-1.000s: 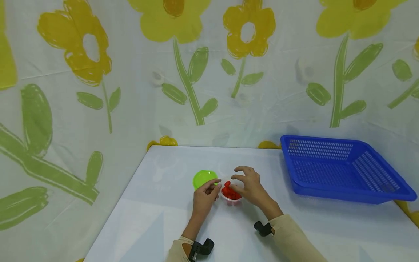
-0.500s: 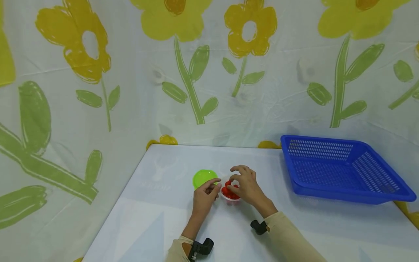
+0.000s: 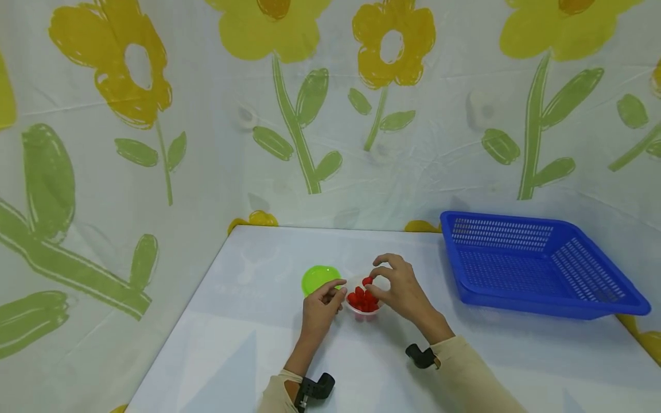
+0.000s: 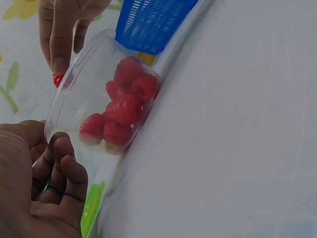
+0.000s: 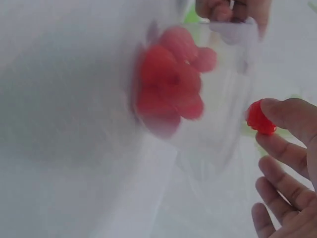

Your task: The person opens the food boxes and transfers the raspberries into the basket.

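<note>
A clear round plastic tub (image 4: 94,94) with several red raspberries (image 4: 124,109) in it stands on the table, in front of my hands in the head view. My left hand (image 3: 320,310) pinches the tub's left rim between thumb and forefinger. Just above the tub's right side, my right hand (image 3: 405,289) holds one raspberry (image 5: 261,118) between thumb and forefinger, the other fingers spread apart. That raspberry (image 3: 367,281) is clear of the others. Behind my left hand lies a round, bright green, lid-like dish (image 3: 319,279), partly covered by the fingers.
A blue perforated plastic basket (image 3: 516,304) stands at the back right of the white table (image 3: 248,275). A flower-printed cloth (image 3: 206,115) hangs behind and to the left of the table. A black camera sits on each wrist.
My right hand has closed its thumb and forefinger on a raspberry in the tub and lifted it up and to the right. The left hand has stayed at the rim.
</note>
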`<state>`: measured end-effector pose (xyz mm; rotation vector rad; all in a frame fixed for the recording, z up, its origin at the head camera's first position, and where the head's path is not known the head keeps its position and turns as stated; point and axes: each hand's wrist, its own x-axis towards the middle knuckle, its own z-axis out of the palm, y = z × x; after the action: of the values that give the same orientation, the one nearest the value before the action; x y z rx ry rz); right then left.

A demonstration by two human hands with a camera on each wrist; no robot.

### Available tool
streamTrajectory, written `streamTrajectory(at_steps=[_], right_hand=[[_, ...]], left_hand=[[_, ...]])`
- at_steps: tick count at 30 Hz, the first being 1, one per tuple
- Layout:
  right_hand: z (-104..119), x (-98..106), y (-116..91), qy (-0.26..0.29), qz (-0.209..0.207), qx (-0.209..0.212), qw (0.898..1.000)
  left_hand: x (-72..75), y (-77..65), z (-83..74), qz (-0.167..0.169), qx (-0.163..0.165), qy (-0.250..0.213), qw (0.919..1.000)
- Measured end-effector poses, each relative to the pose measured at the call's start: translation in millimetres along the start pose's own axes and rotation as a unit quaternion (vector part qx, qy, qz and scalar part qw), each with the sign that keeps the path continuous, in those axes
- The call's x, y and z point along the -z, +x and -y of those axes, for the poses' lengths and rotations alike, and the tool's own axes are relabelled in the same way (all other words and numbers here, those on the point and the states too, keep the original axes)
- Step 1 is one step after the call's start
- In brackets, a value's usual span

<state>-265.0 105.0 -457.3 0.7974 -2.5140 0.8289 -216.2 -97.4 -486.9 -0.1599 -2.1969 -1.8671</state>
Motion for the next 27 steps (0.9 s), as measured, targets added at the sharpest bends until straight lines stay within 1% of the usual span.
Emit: streamTrajectory(at_steps=[2, 4, 9, 13, 18, 25, 27], right_hand=[[-1, 7, 1, -0.003, -0.004, 0.001, 1.000], [0, 15, 2, 0.002, -0.002, -0.007, 1.000], [-2, 35, 7, 0.016, 0.017, -0.057, 0.998], [-6, 51, 10, 0.018, 0.028, -0.091, 0.995], [-15, 71, 11, 0.011, 0.035, -0.097, 0.995], [-28, 98, 8, -0.008, 0.028, -0.115, 0.993], [-32, 107, 8, -0.011, 0.029, -0.116, 0.993]], left_hand=[[0.2, 0.3, 0.3, 0.001, -0.001, -0.003, 1.0000], [0.4, 0.6, 1.0, 0.000, -0.001, -0.008, 1.0000], [1.2, 1.5, 2.7, -0.003, -0.001, -0.014, 0.9999], [1.6, 2.7, 2.4, -0.003, -0.004, -0.005, 1.0000], [1.7, 4.6, 3.1, -0.004, -0.006, 0.001, 1.0000], [-3.8, 13.0, 42.4, -0.004, 0.004, -0.013, 0.9999], [-4.2, 12.4, 42.4, 0.001, 0.001, -0.017, 0.9999]])
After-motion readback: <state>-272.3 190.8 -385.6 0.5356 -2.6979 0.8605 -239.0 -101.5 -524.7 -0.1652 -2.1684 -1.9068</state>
